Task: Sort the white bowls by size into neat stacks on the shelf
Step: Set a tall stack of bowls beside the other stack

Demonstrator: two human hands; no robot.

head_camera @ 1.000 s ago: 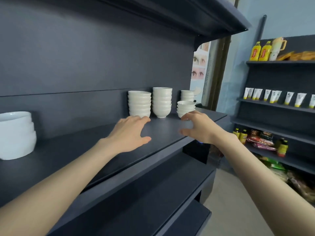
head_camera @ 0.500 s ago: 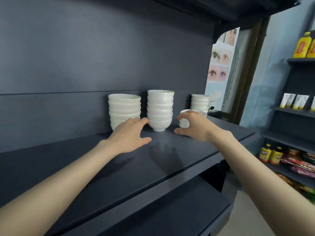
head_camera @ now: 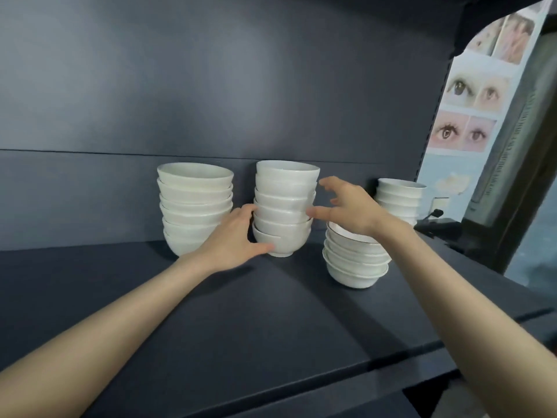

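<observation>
- Four stacks of white bowls sit on the dark shelf point(head_camera: 241, 312), all near the back wall, and both hands are on the second one from the left.
- That middle stack point(head_camera: 284, 203) is six deep bowls, upright and a bit uneven, right between the two hands.
- The left hand point(head_camera: 230, 239) grasps its lower left side, with the thumb pressed against the bottom bowl and the fingers reaching up round the bowls above.
- The right hand point(head_camera: 351, 206) isn't gripping anything. Its thumb tip just touches the stack's right side about halfway up, and its fingers are spread and bent, hanging in the air near the top bowls.
- Both forearms come in low over the shelf, angled inward.
- The left stack point(head_camera: 194, 206) of wider bowls sits just beside the left hand's knuckles.
- The front right stack point(head_camera: 355, 260) of shallow bowls is under the right wrist, and the back right stack point(head_camera: 399, 197) is behind it.
- An eye-photo poster point(head_camera: 464, 116) hangs off to the right.
</observation>
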